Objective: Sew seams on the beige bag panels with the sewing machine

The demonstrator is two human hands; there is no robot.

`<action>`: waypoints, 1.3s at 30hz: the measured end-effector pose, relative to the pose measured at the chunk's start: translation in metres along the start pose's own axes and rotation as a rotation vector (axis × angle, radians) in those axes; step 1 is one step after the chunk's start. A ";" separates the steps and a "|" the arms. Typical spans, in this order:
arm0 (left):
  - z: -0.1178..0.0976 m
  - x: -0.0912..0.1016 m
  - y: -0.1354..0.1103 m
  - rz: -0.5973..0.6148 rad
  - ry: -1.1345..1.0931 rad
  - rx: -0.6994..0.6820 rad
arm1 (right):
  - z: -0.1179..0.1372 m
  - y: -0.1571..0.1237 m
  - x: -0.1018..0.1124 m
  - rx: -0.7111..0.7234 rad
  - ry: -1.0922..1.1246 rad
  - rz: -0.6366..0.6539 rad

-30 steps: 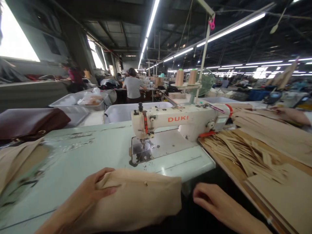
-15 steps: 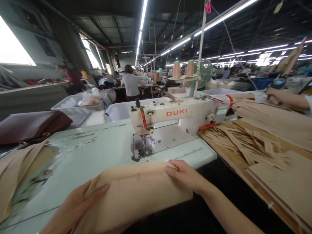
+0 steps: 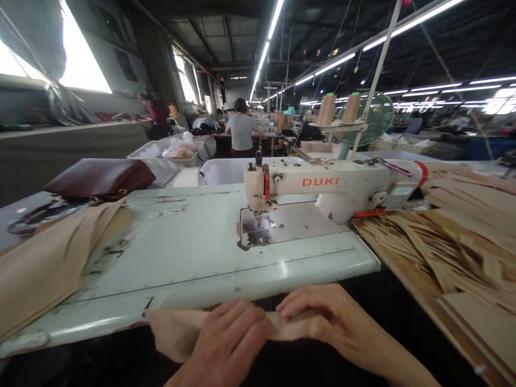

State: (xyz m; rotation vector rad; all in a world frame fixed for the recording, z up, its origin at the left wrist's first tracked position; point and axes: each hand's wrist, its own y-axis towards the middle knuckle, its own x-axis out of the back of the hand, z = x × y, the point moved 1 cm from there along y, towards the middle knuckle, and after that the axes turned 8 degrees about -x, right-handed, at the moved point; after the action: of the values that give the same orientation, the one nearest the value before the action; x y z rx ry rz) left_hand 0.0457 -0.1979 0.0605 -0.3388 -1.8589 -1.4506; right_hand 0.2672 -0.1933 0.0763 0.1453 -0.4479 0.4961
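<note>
A beige fabric piece [image 3: 177, 330] is bunched between my two hands, low in front of the table's near edge. My left hand [image 3: 231, 341] is closed over its middle, knuckles up. My right hand [image 3: 330, 322] grips the right part, with fingers on top and thumb below. Beyond them stands a white sewing machine [image 3: 290, 185] marked DUKI, its needle area over a metal plate [image 3: 298, 223]. The fabric is apart from the needle. Part of the fabric is hidden under my fingers.
Layered beige pieces [image 3: 52, 263] lie on the pale green table [image 3: 181, 242] at left, near a brown leather bag [image 3: 100, 177]. Beige strips [image 3: 423, 242] cover a wooden board at right. Thread cones [image 3: 326, 109] stand behind the machine. A person [image 3: 242, 129] sits farther back.
Both hands have drawn the fabric down toward me and closer together. It was spread out with a zipper-like line showing; now it is folded narrow. The view has turned left.
</note>
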 end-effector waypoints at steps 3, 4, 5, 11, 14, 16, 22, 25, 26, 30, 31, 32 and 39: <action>-0.012 0.015 0.001 0.028 0.162 -0.206 | 0.008 -0.008 0.001 -0.090 0.072 -0.046; -0.014 0.018 0.002 0.066 0.188 -0.204 | 0.008 -0.007 -0.001 -0.108 0.037 -0.037; -0.015 0.020 0.002 0.110 0.203 -0.188 | 0.008 -0.007 -0.004 -0.113 -0.012 -0.011; -0.016 0.014 -0.004 0.037 0.259 -0.245 | -0.001 -0.001 -0.020 -0.009 -0.102 -0.060; -0.017 0.014 -0.002 0.123 0.241 -0.227 | -0.003 -0.003 -0.021 0.026 -0.040 -0.127; -0.019 0.017 0.002 0.202 0.209 -0.187 | -0.002 -0.005 -0.019 0.026 -0.048 -0.121; -0.020 0.012 -0.002 0.219 0.073 -0.043 | -0.006 -0.006 -0.019 -0.128 0.102 0.072; -0.014 0.006 -0.014 0.202 0.026 0.053 | -0.016 -0.005 -0.024 -0.176 0.447 0.169; -0.012 0.005 -0.017 0.204 0.020 0.074 | -0.019 -0.005 -0.025 -0.182 0.548 0.166; -0.008 0.005 -0.025 0.279 0.053 0.070 | -0.026 -0.003 -0.018 -0.118 0.464 -0.057; -0.009 0.005 -0.026 0.293 0.062 0.041 | -0.027 -0.002 -0.016 -0.083 0.330 -0.129; -0.010 0.005 -0.026 0.302 0.073 0.013 | -0.027 -0.001 -0.016 -0.051 0.198 -0.176; -0.007 -0.010 -0.026 0.243 0.079 -0.049 | -0.027 0.001 -0.033 0.097 -0.271 -0.074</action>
State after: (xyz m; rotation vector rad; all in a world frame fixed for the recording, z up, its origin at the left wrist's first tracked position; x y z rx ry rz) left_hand 0.0391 -0.2107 0.0354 -0.5056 -1.6582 -1.3256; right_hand 0.2512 -0.2002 0.0369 0.3236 -0.6813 0.4269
